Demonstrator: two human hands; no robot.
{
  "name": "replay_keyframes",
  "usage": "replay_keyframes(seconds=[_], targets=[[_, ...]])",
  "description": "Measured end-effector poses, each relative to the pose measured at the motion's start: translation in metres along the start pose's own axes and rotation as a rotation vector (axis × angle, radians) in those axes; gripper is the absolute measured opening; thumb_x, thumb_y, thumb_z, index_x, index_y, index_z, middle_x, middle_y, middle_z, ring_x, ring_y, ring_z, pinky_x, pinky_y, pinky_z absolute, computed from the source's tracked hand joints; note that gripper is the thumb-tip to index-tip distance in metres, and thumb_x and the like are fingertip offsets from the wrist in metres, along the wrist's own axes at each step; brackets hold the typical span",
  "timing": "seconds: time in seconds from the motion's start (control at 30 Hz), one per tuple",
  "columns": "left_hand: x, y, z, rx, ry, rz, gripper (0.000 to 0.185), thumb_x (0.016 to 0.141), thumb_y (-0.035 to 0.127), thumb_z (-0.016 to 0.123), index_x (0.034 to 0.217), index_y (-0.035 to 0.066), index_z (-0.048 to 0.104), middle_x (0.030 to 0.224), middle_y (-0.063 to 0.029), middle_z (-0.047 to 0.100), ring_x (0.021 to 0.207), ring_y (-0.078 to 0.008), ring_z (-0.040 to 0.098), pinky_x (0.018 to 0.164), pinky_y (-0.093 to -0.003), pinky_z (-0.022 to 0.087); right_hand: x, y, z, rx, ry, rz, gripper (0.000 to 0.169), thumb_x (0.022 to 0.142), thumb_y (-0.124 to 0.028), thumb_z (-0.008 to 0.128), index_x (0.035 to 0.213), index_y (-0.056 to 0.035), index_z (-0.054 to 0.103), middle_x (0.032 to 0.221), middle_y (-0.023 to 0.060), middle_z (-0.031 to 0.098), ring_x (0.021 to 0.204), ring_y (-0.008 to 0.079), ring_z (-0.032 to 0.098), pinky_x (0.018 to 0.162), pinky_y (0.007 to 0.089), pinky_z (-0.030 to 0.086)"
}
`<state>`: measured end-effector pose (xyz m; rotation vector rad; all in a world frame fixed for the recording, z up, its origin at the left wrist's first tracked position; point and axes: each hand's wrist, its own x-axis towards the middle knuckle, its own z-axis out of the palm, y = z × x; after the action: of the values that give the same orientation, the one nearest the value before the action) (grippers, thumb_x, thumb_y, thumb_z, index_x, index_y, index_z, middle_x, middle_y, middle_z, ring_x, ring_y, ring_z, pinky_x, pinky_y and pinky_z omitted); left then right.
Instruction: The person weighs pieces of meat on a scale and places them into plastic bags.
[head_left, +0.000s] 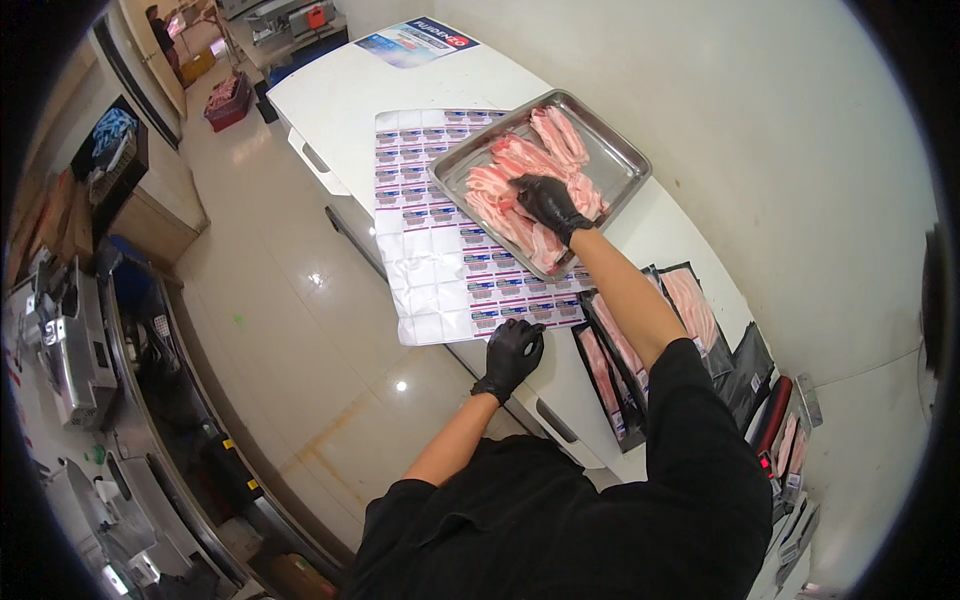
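My right hand (550, 204), in a black glove, reaches into a stainless steel tray (627, 166). Its fingers touch the sliced raw meat (504, 201), pink with white fat; whether they grip a slice is hidden. Under the tray's left side lies a sheet of printed labels (495, 283), with blank backing (429, 279) where rows have none. My left hand (514, 352), also black-gloved, rests at the sheet's near edge with fingers curled. Its thumb and forefinger form a ring, and I cannot tell whether they pinch a label.
Meat packs in black trays (600, 375) lie right of my left hand, with more packs (694, 307) beyond. All stand on a white chest freezer (330, 94) against the wall. Leftward are a metal slicer (75, 360) and a red tub of meat (227, 103). A person (161, 37) stands far off.
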<state>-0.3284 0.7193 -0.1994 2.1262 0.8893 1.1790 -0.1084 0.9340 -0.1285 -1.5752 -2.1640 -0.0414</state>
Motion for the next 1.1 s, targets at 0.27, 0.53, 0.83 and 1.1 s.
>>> replay_keyframes(seconds=[0.27, 0.53, 0.83, 1.1], targets=[[0.004, 0.004, -0.005, 0.011, -0.024, -0.003, 0.023, 0.077, 0.008, 0.071, 0.100, 0.010, 0.072, 0.081, -0.0100, 0.064, 0.079, -0.0292, 0.061, 0.070, -0.0416, 0.049, 0.020, 0.044, -0.056, -0.008, 0.380, 0.213, 0.027, 0.081, -0.007, 0.060, 0.105, -0.0058, 0.074, 0.102, 0.0181, 0.072, 0.095, 0.0336, 0.070, 0.085, 0.0401, 0.055], [0.002, -0.004, 0.001, 0.062, -0.013, 0.014, 0.023, 0.077, 0.008, 0.071, 0.100, 0.010, 0.072, 0.083, -0.0100, 0.063, 0.079, -0.0291, 0.061, 0.070, -0.0418, 0.049, -0.014, -0.003, -0.013, 0.098, -0.039, 0.053, 0.048, 0.082, -0.018, 0.072, 0.125, -0.0002, 0.064, 0.107, 0.0239, 0.070, 0.104, 0.0383, 0.066, 0.092, 0.0426, 0.052], [-0.002, -0.004, 0.002, 0.066, -0.001, 0.014, 0.023, 0.077, 0.008, 0.071, 0.100, 0.009, 0.072, 0.084, -0.0102, 0.064, 0.081, -0.0291, 0.061, 0.070, -0.0418, 0.049, -0.027, -0.043, -0.010, 0.104, -0.230, 0.144, 0.040, 0.082, -0.023, 0.074, 0.114, 0.0001, 0.070, 0.092, 0.0213, 0.070, 0.086, 0.0380, 0.069, 0.078, 0.0435, 0.055], [-0.001, -0.008, 0.001, 0.050, 0.001, 0.000, 0.023, 0.077, 0.008, 0.071, 0.100, 0.010, 0.072, 0.083, -0.0099, 0.063, 0.080, -0.0290, 0.061, 0.069, -0.0417, 0.049, -0.016, -0.030, -0.007, 0.129, -0.102, 0.214, 0.036, 0.082, -0.018, 0.068, 0.114, -0.0018, 0.070, 0.106, 0.0265, 0.068, 0.098, 0.0376, 0.067, 0.085, 0.0408, 0.054]])
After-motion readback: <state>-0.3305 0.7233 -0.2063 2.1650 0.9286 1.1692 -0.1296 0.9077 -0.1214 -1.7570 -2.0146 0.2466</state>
